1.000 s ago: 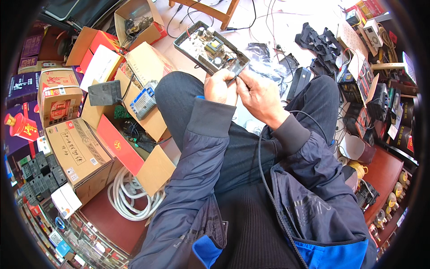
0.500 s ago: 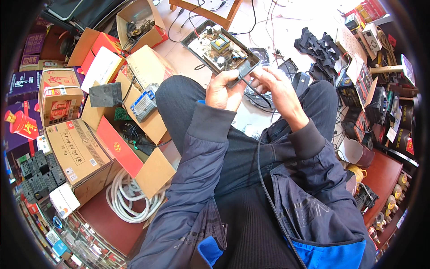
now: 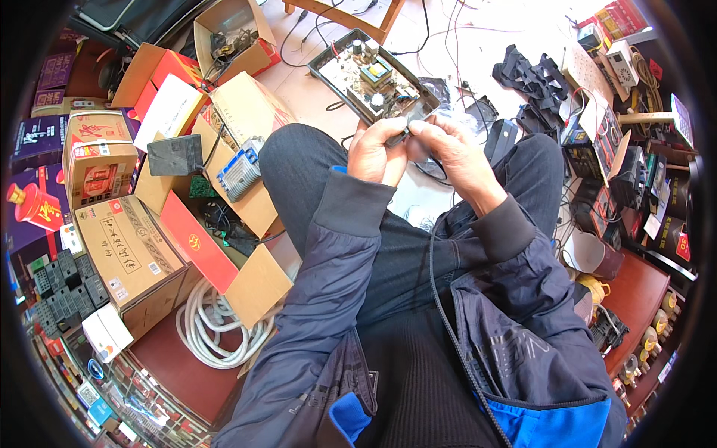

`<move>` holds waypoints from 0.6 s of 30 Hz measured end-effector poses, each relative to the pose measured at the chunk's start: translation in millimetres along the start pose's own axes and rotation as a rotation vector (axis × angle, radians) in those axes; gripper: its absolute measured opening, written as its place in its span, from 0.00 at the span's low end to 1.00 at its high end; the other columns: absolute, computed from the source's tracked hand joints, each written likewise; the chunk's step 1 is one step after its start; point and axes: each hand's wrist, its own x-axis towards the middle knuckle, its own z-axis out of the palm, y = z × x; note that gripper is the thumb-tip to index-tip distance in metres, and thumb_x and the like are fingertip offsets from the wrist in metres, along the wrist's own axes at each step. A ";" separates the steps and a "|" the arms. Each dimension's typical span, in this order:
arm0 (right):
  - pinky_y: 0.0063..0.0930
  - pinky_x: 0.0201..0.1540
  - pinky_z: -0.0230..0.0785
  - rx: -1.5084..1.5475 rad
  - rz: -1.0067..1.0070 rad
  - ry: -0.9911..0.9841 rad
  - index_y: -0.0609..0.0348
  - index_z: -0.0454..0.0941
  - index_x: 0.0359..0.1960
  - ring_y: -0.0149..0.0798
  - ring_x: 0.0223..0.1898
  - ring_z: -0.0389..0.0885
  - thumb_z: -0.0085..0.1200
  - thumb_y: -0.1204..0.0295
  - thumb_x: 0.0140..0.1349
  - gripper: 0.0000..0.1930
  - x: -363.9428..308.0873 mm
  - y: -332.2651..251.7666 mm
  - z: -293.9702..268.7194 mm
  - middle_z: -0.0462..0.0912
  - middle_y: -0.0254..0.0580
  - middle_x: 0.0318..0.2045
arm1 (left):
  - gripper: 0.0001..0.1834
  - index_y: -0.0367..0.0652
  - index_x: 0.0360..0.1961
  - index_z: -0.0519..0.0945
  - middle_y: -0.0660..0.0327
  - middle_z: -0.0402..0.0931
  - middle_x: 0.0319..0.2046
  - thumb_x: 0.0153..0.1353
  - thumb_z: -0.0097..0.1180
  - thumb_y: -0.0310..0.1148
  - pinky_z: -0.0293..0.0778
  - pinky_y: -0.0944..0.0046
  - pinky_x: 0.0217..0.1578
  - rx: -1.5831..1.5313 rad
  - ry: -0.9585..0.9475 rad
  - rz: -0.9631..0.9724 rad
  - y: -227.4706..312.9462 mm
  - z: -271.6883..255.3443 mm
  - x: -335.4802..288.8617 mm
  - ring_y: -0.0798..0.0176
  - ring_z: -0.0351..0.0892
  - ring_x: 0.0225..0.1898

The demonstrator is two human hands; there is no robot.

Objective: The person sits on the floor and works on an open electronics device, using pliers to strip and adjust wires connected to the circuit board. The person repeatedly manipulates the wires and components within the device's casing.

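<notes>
Above my knees both hands meet fingertip to fingertip. My left hand (image 3: 379, 154) is closed, its thumb and forefinger pinching a small dark grey piece (image 3: 415, 113) whose exact kind I cannot make out. Closed as well, my right hand (image 3: 457, 155) pinches at the same piece from the other side, and its fingers hide much of it. A black cable (image 3: 435, 176) curves below the right hand; where it ends is hidden by the fingers. Just beyond the hands lies an open black casing (image 3: 317, 69) with a circuit board (image 3: 357, 78) and a yellow transformer (image 3: 376, 72) inside.
Open cardboard boxes (image 3: 258, 287) with electronic parts stand at the left, near a coil of white hose (image 3: 196, 328). A black strap bundle (image 3: 526, 78) lies on the floor at the far right. Tools and boxes crowd the right side, and a wooden stool (image 3: 347, 22) stands at the far edge.
My hands have drawn closer together, with the right fingertips moving left onto the grey piece. Less of the piece and the cable shows now. The view has shifted slightly.
</notes>
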 end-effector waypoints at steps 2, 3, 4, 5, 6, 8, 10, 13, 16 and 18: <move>0.24 0.47 0.73 -0.004 0.042 0.019 0.63 0.82 0.44 0.28 0.38 0.82 0.57 0.60 0.74 0.16 -2.0 -3.4 -2.6 0.86 0.37 0.35 | 0.21 0.38 0.61 0.72 0.53 0.81 0.46 0.66 0.54 0.23 0.77 0.53 0.35 0.000 0.028 0.037 0.7 4.2 0.3 0.58 0.80 0.38; 0.25 0.47 0.73 0.000 0.050 0.010 0.63 0.82 0.45 0.29 0.38 0.83 0.56 0.59 0.74 0.16 -2.8 -5.0 -4.4 0.86 0.38 0.36 | 0.22 0.38 0.62 0.72 0.53 0.81 0.48 0.67 0.55 0.24 0.79 0.52 0.39 -0.008 0.047 0.038 1.1 6.5 -0.6 0.57 0.81 0.42; 0.26 0.48 0.73 0.003 0.057 0.001 0.62 0.83 0.45 0.30 0.39 0.83 0.56 0.58 0.74 0.17 -3.6 -6.5 -6.6 0.87 0.38 0.36 | 0.22 0.38 0.63 0.71 0.53 0.80 0.49 0.68 0.56 0.25 0.80 0.51 0.44 -0.018 0.061 0.041 1.3 8.8 -1.8 0.56 0.82 0.45; 0.27 0.48 0.74 0.005 0.064 -0.008 0.62 0.83 0.45 0.30 0.39 0.84 0.55 0.57 0.74 0.18 -4.0 -8.1 -9.0 0.87 0.39 0.36 | 0.23 0.38 0.64 0.71 0.54 0.80 0.51 0.68 0.56 0.26 0.82 0.50 0.48 -0.041 0.039 0.061 1.6 10.9 -2.0 0.54 0.83 0.48; 0.30 0.49 0.75 0.034 0.046 -0.034 0.62 0.83 0.46 0.32 0.39 0.85 0.54 0.55 0.74 0.19 -3.4 -9.1 -11.0 0.88 0.40 0.37 | 0.24 0.38 0.66 0.70 0.53 0.79 0.56 0.72 0.58 0.32 0.79 0.49 0.59 -0.060 -0.026 0.000 5.5 10.9 -1.6 0.53 0.81 0.57; 0.34 0.51 0.74 0.081 0.047 -0.017 0.62 0.82 0.49 0.35 0.41 0.85 0.50 0.57 0.76 0.19 -3.0 -11.4 -14.9 0.88 0.41 0.40 | 0.25 0.39 0.68 0.69 0.53 0.79 0.57 0.74 0.58 0.36 0.78 0.49 0.60 -0.074 -0.042 0.021 3.5 13.9 0.4 0.53 0.81 0.59; 0.38 0.53 0.76 0.094 0.037 -0.006 0.63 0.80 0.53 0.38 0.42 0.86 0.51 0.60 0.76 0.18 -4.3 -13.9 -18.1 0.88 0.44 0.42 | 0.29 0.39 0.70 0.67 0.54 0.78 0.60 0.75 0.58 0.41 0.74 0.48 0.63 -0.043 -0.030 0.067 0.6 16.3 1.8 0.54 0.79 0.62; 0.32 0.53 0.75 0.190 0.006 -0.029 0.65 0.82 0.49 0.35 0.45 0.86 0.55 0.65 0.74 0.14 -11.6 -16.9 -20.2 0.88 0.46 0.42 | 0.31 0.39 0.72 0.65 0.54 0.77 0.61 0.75 0.58 0.41 0.71 0.48 0.65 -0.051 -0.110 0.071 0.6 18.7 0.3 0.54 0.78 0.62; 0.34 0.55 0.75 0.265 -0.039 -0.044 0.67 0.80 0.52 0.37 0.46 0.86 0.55 0.67 0.74 0.14 -17.7 -16.0 -17.8 0.88 0.48 0.45 | 0.35 0.38 0.72 0.65 0.53 0.77 0.61 0.72 0.61 0.46 0.70 0.48 0.66 -0.042 -0.099 0.066 3.3 22.1 -2.1 0.53 0.78 0.63; 0.35 0.56 0.75 0.278 -0.048 0.004 0.67 0.78 0.54 0.38 0.47 0.86 0.54 0.68 0.74 0.15 -19.3 -13.4 -15.8 0.88 0.48 0.46 | 0.35 0.38 0.73 0.64 0.52 0.76 0.62 0.72 0.61 0.44 0.68 0.48 0.68 -0.083 -0.139 0.052 6.0 23.9 -3.2 0.52 0.76 0.65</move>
